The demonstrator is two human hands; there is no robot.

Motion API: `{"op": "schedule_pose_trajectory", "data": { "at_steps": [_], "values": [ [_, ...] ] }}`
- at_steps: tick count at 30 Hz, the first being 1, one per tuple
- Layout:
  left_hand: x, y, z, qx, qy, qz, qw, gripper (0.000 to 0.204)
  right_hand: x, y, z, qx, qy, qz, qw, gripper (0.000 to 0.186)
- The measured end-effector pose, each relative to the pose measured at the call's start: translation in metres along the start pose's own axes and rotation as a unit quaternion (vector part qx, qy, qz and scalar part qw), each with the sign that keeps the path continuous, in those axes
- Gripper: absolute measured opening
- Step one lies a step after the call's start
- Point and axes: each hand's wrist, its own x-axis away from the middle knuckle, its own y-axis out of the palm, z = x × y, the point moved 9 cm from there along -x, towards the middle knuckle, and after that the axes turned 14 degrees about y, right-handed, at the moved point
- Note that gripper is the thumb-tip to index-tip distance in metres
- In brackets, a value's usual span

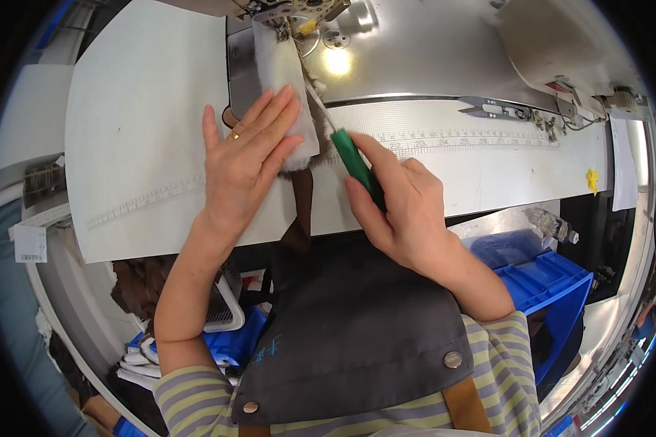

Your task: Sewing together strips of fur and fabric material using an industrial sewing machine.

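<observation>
Left hand: we press it flat, ungrasping, on the white strip
Right hand: we clasp the green-handled tool, shaft beside the strip's right edge
Strip's far end: at the sewing machine
Room: surface extends left of the strip

Over a short-sleeved shirt, striped pale yellow-green and grey, a dark grey apron is worn — marked at left with teal handwriting and fitted at its near corners with round metal studs and tan straps. A gold ring is carried on the left grip.
</observation>
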Motion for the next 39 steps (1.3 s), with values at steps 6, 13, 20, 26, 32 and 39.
{"op": "schedule_pose_trajectory", "data": {
  "at_steps": [6, 13, 20, 26, 32, 39],
  "values": [
    [0.0, -0.001, -0.002, 0.022, -0.007, 0.011, 1.0, 0.035, 0.013, 0.022, -0.022, 0.074, -0.053, -0.019, 0.996, 0.018],
    [0.005, 0.005, -0.019, 0.168, -0.059, -0.016, 0.984, 0.034, 0.017, 0.046, -0.039, -0.012, -0.173, -0.085, 0.981, 0.012],
    [0.002, 0.01, -0.013, 0.122, -0.025, -0.056, 0.991, 0.035, 0.011, 0.072, -0.054, 0.044, -0.214, -0.157, 0.963, 0.018],
    [0.002, 0.005, 0.0, 0.004, 0.023, -0.009, 1.0, 0.032, 0.014, 0.01, -0.013, -0.066, -0.039, -0.028, 0.997, 0.031],
    [0.005, 0.0, 0.0, -0.001, 0.007, -0.018, 1.0, 0.032, 0.016, -0.011, -0.001, 0.201, 0.022, -0.06, 0.977, 0.045],
    [-0.001, 0.003, 0.004, 0.008, 0.011, -0.025, 1.0, 0.033, -0.006, 0.001, 0.001, 0.087, 0.019, 0.023, 0.996, 0.045]
  ]
}}
